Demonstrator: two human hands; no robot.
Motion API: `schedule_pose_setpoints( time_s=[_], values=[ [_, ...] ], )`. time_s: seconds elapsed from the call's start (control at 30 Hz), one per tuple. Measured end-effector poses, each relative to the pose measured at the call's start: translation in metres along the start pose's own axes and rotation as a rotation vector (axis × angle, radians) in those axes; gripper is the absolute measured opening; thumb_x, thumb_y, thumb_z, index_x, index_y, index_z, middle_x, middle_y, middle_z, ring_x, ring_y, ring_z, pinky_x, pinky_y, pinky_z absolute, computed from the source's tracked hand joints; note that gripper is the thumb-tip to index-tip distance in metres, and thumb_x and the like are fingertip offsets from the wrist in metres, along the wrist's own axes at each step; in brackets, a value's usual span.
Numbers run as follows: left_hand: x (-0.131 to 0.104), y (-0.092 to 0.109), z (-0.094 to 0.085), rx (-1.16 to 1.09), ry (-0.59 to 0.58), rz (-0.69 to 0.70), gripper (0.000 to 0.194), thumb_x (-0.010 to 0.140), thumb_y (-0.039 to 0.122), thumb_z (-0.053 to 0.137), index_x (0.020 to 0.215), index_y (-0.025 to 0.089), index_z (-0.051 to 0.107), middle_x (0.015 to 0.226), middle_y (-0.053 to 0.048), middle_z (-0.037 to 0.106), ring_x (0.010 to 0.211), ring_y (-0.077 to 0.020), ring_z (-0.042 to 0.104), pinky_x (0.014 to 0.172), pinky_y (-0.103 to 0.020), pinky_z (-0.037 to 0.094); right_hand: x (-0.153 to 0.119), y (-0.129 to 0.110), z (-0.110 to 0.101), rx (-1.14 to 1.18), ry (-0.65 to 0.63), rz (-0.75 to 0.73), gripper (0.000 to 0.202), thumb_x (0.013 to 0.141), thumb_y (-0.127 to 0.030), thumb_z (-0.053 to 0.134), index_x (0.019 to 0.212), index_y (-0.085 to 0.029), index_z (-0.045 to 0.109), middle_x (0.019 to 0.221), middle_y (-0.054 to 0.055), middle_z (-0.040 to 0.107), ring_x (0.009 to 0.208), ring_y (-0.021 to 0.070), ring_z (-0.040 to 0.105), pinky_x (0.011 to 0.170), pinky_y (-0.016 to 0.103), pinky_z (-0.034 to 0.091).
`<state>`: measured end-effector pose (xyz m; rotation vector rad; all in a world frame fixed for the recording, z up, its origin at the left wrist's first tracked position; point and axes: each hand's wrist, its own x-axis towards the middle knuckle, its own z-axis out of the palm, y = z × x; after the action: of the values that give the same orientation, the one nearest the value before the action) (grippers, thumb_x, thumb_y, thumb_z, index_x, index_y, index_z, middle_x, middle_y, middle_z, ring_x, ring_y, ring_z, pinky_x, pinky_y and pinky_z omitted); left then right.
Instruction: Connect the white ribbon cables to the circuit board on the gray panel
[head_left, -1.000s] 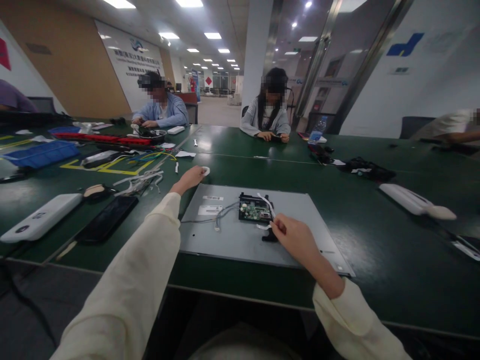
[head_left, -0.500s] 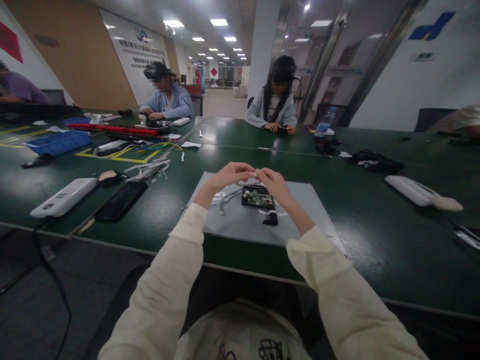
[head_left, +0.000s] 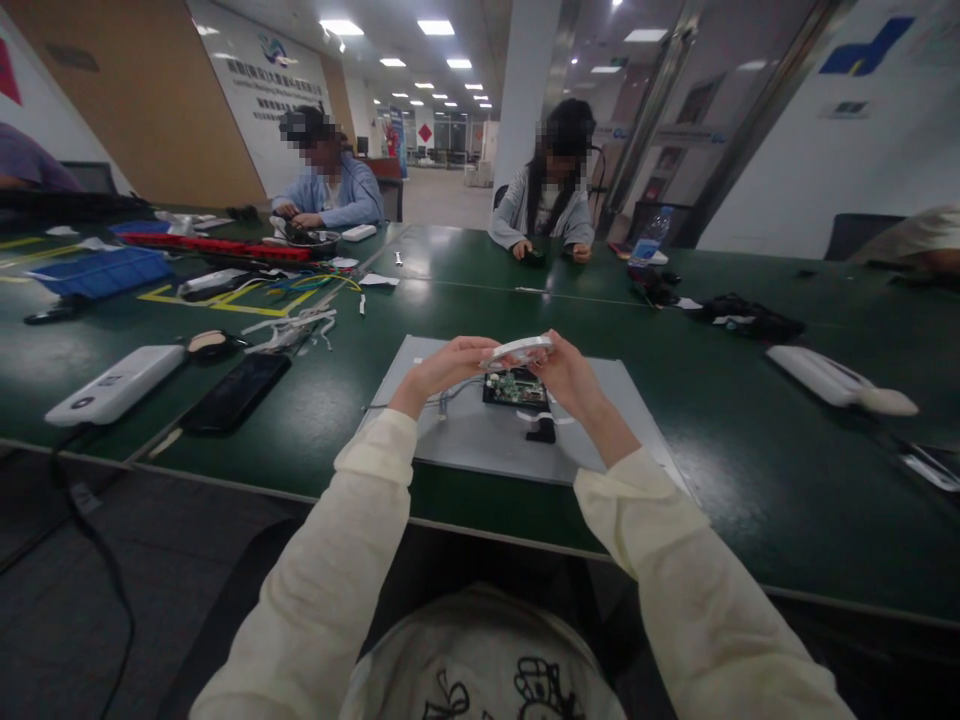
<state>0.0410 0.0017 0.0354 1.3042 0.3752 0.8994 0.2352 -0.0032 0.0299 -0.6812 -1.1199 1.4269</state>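
Observation:
A white ring that looks like a roll of tape (head_left: 519,349) is held between my two hands above a grey mat (head_left: 480,455). My left hand (head_left: 451,365) grips its left end, and my right hand (head_left: 568,377) has fingers closed on its right end. Just beneath the ring lies a green circuit board (head_left: 516,387) in a black frame, partly hidden by the ring and my right hand. A white strip (head_left: 531,416) and a black piece (head_left: 543,431) are by the frame's lower edge. Grey cables (head_left: 442,402) lie to the left.
On the green table's left are a black phone (head_left: 236,393), a white power bank (head_left: 116,384), loose white strips (head_left: 296,330) and a blue tray (head_left: 101,273). A white device (head_left: 817,375) lies right. Two co-workers sit opposite, near a water bottle (head_left: 651,238).
The white ring has come up into clear view between my hands, tilted and larger. My hands have moved slightly apart. The co-worker opposite has separated their hands.

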Motion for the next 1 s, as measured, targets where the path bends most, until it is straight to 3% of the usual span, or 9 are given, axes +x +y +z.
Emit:
schedule_pose_setpoints(
  time_s=[0.17,0.47,0.8,0.9,1.0],
  values=[
    [0.0015,-0.0006,-0.0009,0.034,0.038,0.02,0.018,0.072,0.029,0.067,0.076,0.011,0.066,0.076,-0.004,0.063,0.079,-0.0138,0.058,0.082,-0.028,0.04,-0.0011,0.0023,0.0007,-0.053,0.057,-0.084,0.031,0.067,-0.046,0.068,0.065,-0.02,0.052,0.063,-0.003,0.047,0.062,0.0106,0.048,0.064,0.024,0.041],
    [0.0015,0.0015,0.0034,0.094,0.063,0.014,0.017,0.074,0.028,0.064,0.074,0.012,0.062,0.074,-0.002,0.059,0.077,-0.0114,0.054,0.077,-0.024,0.037,-0.0016,0.0044,-0.0003,-0.285,0.009,-0.231,0.034,0.074,-0.047,0.062,0.06,-0.019,0.05,0.059,-0.004,0.04,0.057,0.0091,0.038,0.056,0.021,0.032],
    [0.0062,-0.0051,0.0055,0.284,0.092,0.009,0.018,0.073,0.029,0.064,0.076,0.012,0.062,0.073,0.0,0.056,0.075,-0.011,0.051,0.076,-0.026,0.036,-0.0098,0.0025,0.0055,-0.813,0.054,-0.386,0.031,0.076,-0.047,0.058,0.065,-0.018,0.058,0.065,-0.001,0.052,0.059,0.0111,0.042,0.058,0.025,0.032],
    [0.0059,-0.0045,0.0058,0.289,0.089,0.024,0.016,0.072,0.029,0.064,0.075,0.012,0.062,0.071,0.0,0.056,0.073,-0.0105,0.05,0.074,-0.025,0.036,-0.0099,0.0015,0.0054,-0.8,0.056,-0.391,0.029,0.076,-0.046,0.059,0.066,-0.019,0.059,0.067,-0.001,0.054,0.061,0.0118,0.044,0.06,0.025,0.034],
    [0.0046,-0.003,0.0044,0.21,0.119,0.064,0.016,0.071,0.028,0.066,0.072,0.013,0.061,0.069,0.0,0.055,0.072,-0.0106,0.05,0.072,-0.025,0.036,-0.0075,-0.0008,0.002,-0.626,0.008,-0.346,0.028,0.079,-0.046,0.055,0.073,-0.02,0.062,0.074,0.0,0.057,0.07,0.0133,0.049,0.066,0.025,0.037]
  ],
)
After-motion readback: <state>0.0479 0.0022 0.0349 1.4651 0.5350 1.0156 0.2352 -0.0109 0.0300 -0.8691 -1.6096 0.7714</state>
